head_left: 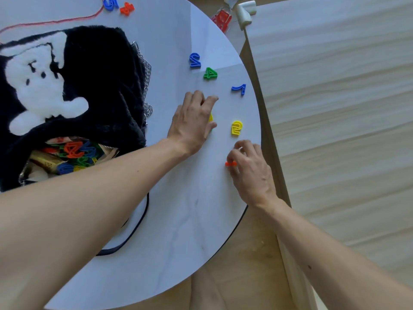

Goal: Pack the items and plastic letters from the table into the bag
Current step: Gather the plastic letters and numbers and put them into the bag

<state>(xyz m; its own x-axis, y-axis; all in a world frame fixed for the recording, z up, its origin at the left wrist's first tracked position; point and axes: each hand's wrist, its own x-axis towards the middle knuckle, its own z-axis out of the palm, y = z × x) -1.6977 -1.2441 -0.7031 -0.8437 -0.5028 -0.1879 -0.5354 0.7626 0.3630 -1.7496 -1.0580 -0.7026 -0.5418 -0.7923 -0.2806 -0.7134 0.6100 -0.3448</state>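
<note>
1. My right hand (248,166) pinches an orange letter (230,163) near the table (178,220) edge.
2. My left hand (194,119) curls over a yellow letter (210,118); grip hidden.
3. I judge them light, stiff, slick: pinch the rims.

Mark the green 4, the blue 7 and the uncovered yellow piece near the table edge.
green 4 (210,74): head view, middle of the digit.
blue 7 (238,87): head view, on its top bar.
yellow piece (236,128): head view, its middle.

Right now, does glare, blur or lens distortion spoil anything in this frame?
Head view: glare pales the table near the blue 2; the black bag loses fur detail; the right hand pinching an orange piece is sharp; red clutter beyond the table is blurred.
</note>
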